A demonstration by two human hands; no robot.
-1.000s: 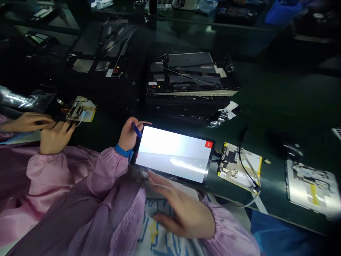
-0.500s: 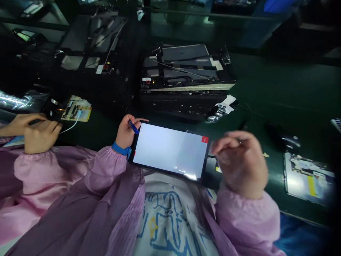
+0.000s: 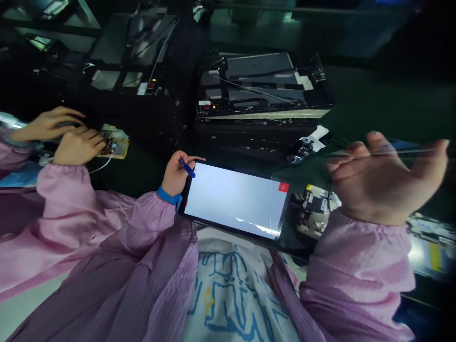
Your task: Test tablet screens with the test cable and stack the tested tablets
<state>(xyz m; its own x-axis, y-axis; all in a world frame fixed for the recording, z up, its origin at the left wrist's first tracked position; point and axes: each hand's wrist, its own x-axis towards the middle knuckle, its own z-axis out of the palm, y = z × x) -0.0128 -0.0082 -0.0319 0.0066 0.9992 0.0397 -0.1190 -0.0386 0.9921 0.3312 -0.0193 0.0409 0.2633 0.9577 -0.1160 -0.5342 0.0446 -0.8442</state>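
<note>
A lit tablet (image 3: 235,199) with a white screen and a small red square in its top right corner lies at the table's near edge. My left hand (image 3: 177,175) rests at its left edge, fingers curled round a blue pen (image 3: 187,168). My right hand (image 3: 384,183) is raised to the right of the tablet and blurred. A thin pale line (image 3: 409,152), like the edge of a clear sheet, spans from its fingertips to its thumb. A small circuit board (image 3: 313,211) with a cable sits just right of the tablet, under that hand.
A co-worker's two hands (image 3: 71,137) in pink sleeves work on a small yellow board (image 3: 117,142) at the left. Opened black device shells (image 3: 263,90) lie stacked behind the tablet. Another opened unit (image 3: 427,242) lies at the far right on the dark green table (image 3: 374,104).
My right hand rose from below the tablet's near edge and swung up to the right, now with the thin line across it. The co-worker's hands shifted up. My left hand stayed put.
</note>
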